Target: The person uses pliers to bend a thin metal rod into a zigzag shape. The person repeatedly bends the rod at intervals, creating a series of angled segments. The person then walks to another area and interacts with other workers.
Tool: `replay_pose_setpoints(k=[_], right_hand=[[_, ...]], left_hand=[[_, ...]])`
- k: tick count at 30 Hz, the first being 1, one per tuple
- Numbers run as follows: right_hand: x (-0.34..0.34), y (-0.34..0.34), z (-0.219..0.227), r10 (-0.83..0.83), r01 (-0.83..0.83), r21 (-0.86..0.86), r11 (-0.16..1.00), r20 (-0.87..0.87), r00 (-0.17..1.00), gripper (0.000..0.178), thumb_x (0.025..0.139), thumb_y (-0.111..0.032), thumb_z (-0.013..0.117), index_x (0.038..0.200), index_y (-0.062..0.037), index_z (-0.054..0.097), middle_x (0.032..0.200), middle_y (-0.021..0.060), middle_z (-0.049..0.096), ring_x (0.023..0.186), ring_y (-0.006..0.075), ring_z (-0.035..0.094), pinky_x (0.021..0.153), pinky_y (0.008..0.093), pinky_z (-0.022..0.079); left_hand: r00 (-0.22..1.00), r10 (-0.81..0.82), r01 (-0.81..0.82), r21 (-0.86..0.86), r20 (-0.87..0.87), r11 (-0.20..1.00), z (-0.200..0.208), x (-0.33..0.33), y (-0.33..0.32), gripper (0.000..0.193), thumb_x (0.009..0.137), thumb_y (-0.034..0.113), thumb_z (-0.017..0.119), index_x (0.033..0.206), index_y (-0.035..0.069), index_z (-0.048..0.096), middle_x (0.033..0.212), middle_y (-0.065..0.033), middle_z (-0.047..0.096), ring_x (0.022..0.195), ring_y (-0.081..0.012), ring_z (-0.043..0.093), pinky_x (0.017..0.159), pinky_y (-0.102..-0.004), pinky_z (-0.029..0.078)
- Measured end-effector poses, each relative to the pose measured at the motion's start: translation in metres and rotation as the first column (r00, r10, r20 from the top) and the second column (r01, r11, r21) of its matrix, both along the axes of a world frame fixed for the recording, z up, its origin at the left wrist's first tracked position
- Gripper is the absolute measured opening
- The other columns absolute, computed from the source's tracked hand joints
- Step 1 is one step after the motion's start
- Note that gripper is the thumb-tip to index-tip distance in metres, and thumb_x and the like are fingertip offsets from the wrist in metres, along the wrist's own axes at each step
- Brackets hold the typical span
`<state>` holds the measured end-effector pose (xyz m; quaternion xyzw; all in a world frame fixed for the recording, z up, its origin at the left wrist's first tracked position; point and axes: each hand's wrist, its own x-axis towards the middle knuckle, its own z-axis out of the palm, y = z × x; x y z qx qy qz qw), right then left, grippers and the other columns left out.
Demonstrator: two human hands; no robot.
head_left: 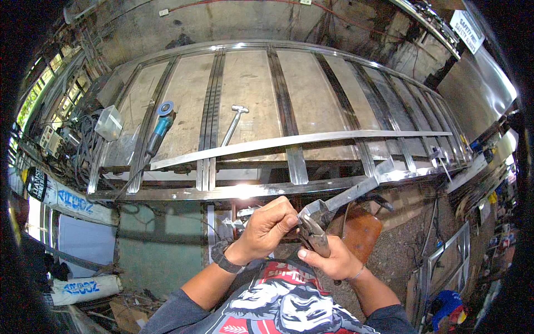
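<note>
In the frame's lower centre, the left hand [271, 227] pinches a metal strip [351, 192] by its near end, the fingertips partly hidden. The right hand [335, 260] grips a plier-like tool [316, 238], handles mostly covered; whether its jaws touch the strip is unclear.

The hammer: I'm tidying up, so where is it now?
In the head view, the hammer lies left of centre, right of the angle grinder, its handle end just beyond the long flat metal bar.
</note>
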<state>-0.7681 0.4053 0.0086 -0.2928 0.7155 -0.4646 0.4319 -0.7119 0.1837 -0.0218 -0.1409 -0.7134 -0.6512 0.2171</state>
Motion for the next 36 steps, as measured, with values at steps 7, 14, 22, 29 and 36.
replay_pose_setpoints(k=[7, 14, 22, 29, 36], right_hand=[[0.011, -0.004, -0.014, -0.094, 0.075, -0.123, 0.99, -0.161, 0.982, 0.039, 0.098, -0.016, 0.069, 0.132, 0.0008, 0.059, 0.092, 0.0091, 0.07, 0.083, 0.0146, 0.066, 0.077, 0.0353, 0.054], [0.008, 0.001, -0.023, -0.097, 0.065, -0.176, 0.982, -0.184, 0.978, 0.039, 0.097, -0.018, 0.072, 0.13, 0.0013, 0.063, 0.09, 0.007, 0.072, 0.079, 0.0142, 0.067, 0.076, 0.0342, 0.055], [0.003, 0.012, -0.024, -0.12, 0.08, -0.18, 0.98, -0.226, 0.967, 0.041, 0.098, -0.024, 0.073, 0.129, 0.0005, 0.064, 0.107, 0.0113, 0.074, 0.094, 0.0174, 0.07, 0.088, 0.0351, 0.054], [-0.003, 0.047, -0.065, -0.073, 0.06, -0.117, 0.991, -0.105, 0.992, 0.037, 0.086, -0.018, 0.084, 0.118, -0.0044, 0.07, 0.107, 0.0081, 0.073, 0.099, 0.0195, 0.068, 0.091, 0.035, 0.052], [0.013, 0.065, -0.097, -0.071, 0.006, -0.326, 0.945, -0.188, 0.98, 0.03, 0.08, -0.017, 0.086, 0.101, -0.0055, 0.068, 0.112, 0.0142, 0.07, 0.095, 0.0256, 0.07, 0.087, 0.0367, 0.054]], left_hand=[[1.0, 0.012, -0.013, -0.07, -0.003, 0.997, 0.001, 0.0, 0.002, 0.027, 0.105, 0.023, 0.059, 0.087, 0.004, 0.062, 0.079, -0.0071, 0.058, 0.074, -0.026, 0.056, 0.072, -0.0361, 0.044], [0.995, 0.1, -0.1, -0.183, -0.008, 0.978, 0.002, 0.006, 0.004, 0.024, 0.103, 0.026, 0.062, 0.091, 0.005, 0.064, 0.082, -0.008, 0.062, 0.078, -0.0285, 0.059, 0.08, -0.0388, 0.043], [0.999, 0.054, -0.052, -0.237, 0.004, 0.97, 0.0, 0.006, 0.003, 0.014, 0.094, 0.018, 0.072, 0.098, 0.004, 0.069, 0.086, -0.0114, 0.067, 0.08, -0.0315, 0.061, 0.076, -0.0409, 0.044], [0.987, 0.007, -0.079, -0.443, -0.162, 0.893, 0.031, 0.015, 0.013, 0.015, 0.084, 0.017, 0.08, 0.092, 0.007, 0.071, 0.071, -0.0062, 0.058, 0.064, -0.0267, 0.054, 0.061, -0.0394, 0.041], [0.986, -0.04, -0.038, -0.459, -0.161, 0.888, 0.047, 0.018, 0.02, 0.046, 0.084, 0.026, 0.081, 0.121, 0.001, 0.07, 0.076, -0.0085, 0.063, 0.065, -0.026, 0.059, 0.06, -0.0383, 0.046]])
